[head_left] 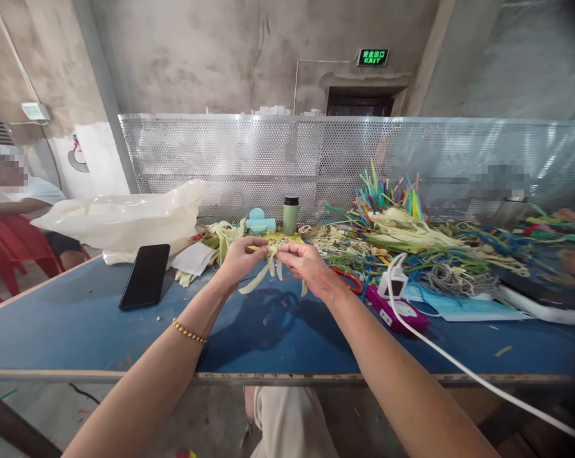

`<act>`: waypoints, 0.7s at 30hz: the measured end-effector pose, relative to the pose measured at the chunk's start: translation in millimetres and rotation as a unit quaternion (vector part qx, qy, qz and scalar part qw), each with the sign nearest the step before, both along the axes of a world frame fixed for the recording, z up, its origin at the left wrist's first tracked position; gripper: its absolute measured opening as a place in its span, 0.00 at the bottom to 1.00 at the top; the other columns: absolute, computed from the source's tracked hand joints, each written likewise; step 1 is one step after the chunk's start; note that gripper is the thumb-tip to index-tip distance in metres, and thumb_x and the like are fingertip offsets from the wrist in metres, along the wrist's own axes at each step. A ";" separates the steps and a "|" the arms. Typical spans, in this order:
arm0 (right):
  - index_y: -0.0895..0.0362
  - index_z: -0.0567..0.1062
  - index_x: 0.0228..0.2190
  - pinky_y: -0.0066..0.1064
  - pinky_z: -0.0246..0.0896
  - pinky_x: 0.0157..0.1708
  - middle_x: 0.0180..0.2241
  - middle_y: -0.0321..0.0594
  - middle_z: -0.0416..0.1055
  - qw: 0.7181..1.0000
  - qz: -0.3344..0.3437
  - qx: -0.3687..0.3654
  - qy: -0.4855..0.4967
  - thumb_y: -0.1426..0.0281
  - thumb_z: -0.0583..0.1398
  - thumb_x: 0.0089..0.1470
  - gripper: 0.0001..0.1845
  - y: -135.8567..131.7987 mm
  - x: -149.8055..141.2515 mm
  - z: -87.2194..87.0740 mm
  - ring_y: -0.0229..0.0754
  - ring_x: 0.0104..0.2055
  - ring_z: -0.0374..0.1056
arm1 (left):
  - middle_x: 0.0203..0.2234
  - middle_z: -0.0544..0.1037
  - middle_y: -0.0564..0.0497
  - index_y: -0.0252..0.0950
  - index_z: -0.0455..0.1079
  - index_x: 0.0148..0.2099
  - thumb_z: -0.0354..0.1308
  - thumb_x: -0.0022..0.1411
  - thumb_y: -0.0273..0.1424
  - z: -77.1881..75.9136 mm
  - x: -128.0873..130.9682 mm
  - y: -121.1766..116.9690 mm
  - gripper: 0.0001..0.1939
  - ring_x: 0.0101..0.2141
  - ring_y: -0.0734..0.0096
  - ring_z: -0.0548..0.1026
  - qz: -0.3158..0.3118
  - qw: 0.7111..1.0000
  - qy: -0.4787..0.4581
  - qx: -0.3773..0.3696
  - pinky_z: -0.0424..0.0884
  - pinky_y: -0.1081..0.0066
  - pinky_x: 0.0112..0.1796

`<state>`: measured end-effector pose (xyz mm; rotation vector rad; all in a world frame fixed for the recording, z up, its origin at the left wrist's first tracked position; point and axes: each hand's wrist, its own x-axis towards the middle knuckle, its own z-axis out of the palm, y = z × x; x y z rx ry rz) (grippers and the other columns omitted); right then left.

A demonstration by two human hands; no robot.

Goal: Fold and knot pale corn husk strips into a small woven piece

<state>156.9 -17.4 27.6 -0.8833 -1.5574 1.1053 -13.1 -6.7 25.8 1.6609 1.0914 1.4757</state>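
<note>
Pinching pale corn-husk strips (255,281) at their upper left side, the left hand (241,257) has its thumb and forefinger closed together. The right hand (312,264) grips the same strips from the other side, also with a narrow pinch of thumb and forefinger. Between the two hands, the strips are gathered above the blue table (163,343), and several loose ends hang downward. Whether the hands touch each other, I cannot tell.

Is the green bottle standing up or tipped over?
Upright: the green bottle stands with its black lid at the top.
</note>
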 end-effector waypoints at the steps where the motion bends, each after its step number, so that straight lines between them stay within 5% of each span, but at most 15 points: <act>1: 0.59 0.73 0.27 0.25 0.37 0.16 0.16 0.26 0.54 1.000 -0.001 0.003 0.000 0.61 0.67 0.43 0.14 -0.1 0.2 0.2 0.28 0.15 0.45 | 0.27 0.77 0.50 0.32 0.76 0.37 0.64 0.50 0.31 0.2 0.5 -0.9 0.11 0.26 0.75 0.69 -0.020 1.000 0.009 0.006 0.63 0.73 0.29; 7: 0.59 0.74 0.27 0.26 0.42 0.19 0.17 0.28 0.58 0.999 -0.026 0.038 -0.029 0.60 0.65 0.44 0.14 3.7 1.5 -2.4 0.30 0.18 0.48 | 0.19 0.70 0.54 0.32 0.71 0.25 0.61 0.49 0.31 -0.1 0.3 -5.0 0.06 0.24 0.76 0.64 -0.074 0.997 0.024 0.004 0.58 0.73 0.27; 14: 0.59 0.74 0.25 0.27 0.50 0.24 0.21 0.34 0.67 0.974 -0.078 0.163 -0.136 0.64 0.61 0.49 0.10 14.6 2.0 -10.2 0.34 0.23 0.57 | 0.21 0.75 0.50 0.31 0.74 0.28 0.63 0.51 0.30 -0.9 -1.6 -2.9 0.06 0.25 0.74 0.69 -0.145 0.989 -0.019 -0.012 0.61 0.73 0.29; 21: 0.59 0.73 0.23 0.28 0.52 0.26 0.21 0.37 0.70 0.951 -0.125 0.191 -0.209 0.67 0.61 0.49 0.08 12.5 3.7 -6.3 0.36 0.25 0.61 | 0.19 0.74 0.51 0.31 0.71 0.25 0.66 0.51 0.31 -5.7 0.7 -0.2 0.09 0.23 0.74 0.70 -0.169 0.985 -0.026 -0.019 0.64 0.73 0.28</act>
